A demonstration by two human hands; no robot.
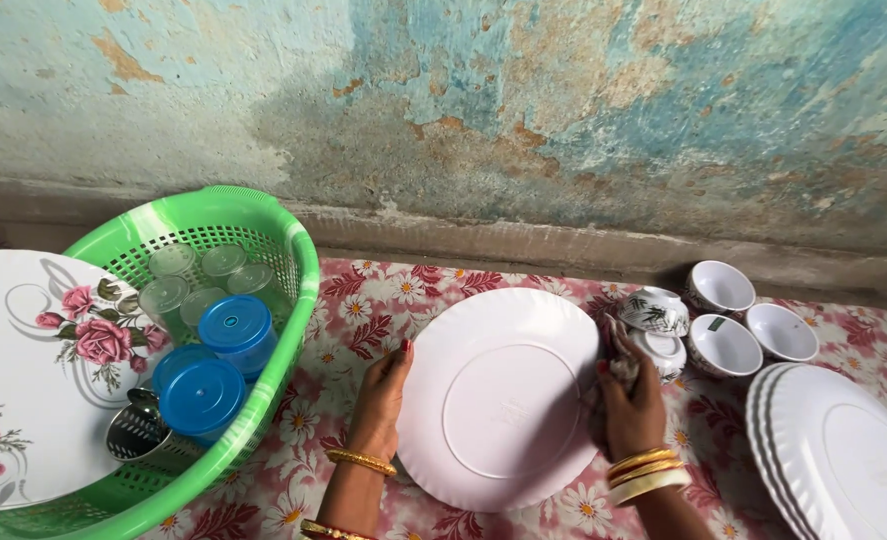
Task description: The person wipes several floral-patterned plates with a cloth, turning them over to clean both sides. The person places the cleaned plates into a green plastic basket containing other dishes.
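Green basket (pixel 293 300) at the left holds lidded jars; beside it, on the floral cloth (pixel 363 310), a white plate (pixel 498 395) lies upside down. Left hand (pixel 381 400) grips its rim, fingers curled; right hand (pixel 628 405) presses a rag (pixel 618 360) (bunched) against the opposite edge. Hard rubbing might shove the plate into the small bowls (pixel 723 320) nearby.

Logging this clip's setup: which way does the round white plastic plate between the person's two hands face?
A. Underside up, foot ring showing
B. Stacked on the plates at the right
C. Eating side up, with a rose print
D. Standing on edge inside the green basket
A: the round white plastic plate shows its plain underside with a raised foot ring, held by the left hand at its edge while the right hand presses a crumpled cloth to it.
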